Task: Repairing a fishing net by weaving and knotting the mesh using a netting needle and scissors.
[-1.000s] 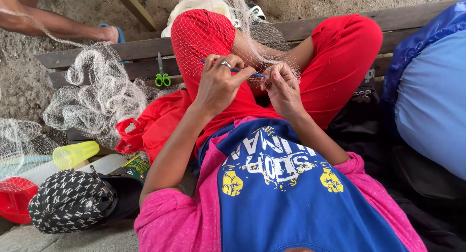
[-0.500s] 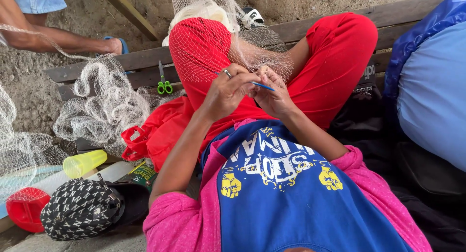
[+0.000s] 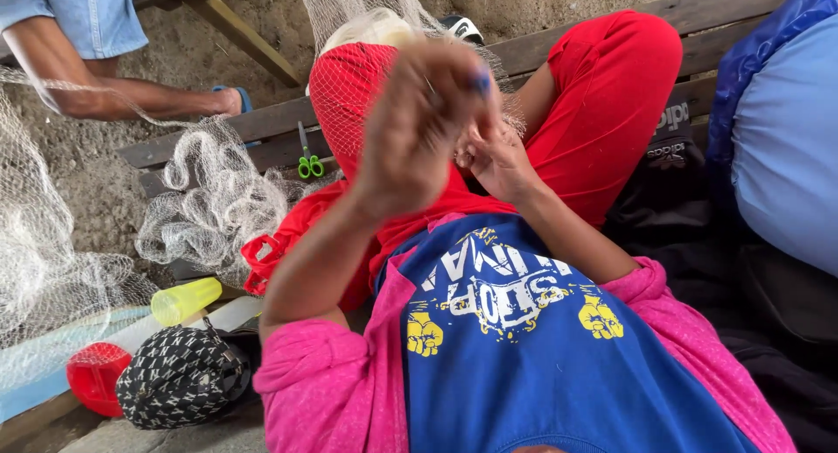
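Hands pinching pale netting point(image 3: 489, 78) over red knee: left hand point(image 3: 415, 126) with blue tool point(image 3: 481, 83), right hand point(image 3: 493, 156) beside it.

A wooden bench point(image 3: 262, 121) carries green-handled scissors point(image 3: 308, 162) and bunched netting point(image 3: 218, 204).

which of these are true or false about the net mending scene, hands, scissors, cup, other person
1. The left hand is raised in front of the red knee, blurred. True.
2. The scissors on the wooden bench have red handles. False: the handles are green.
3. The right hand rests beside the left hand, over the fine net draped on the knee. True.
4. The yellow cup stands upright. False: it lies on its side near a patterned black bag.
5. Another person's arm shows at upper left. True.
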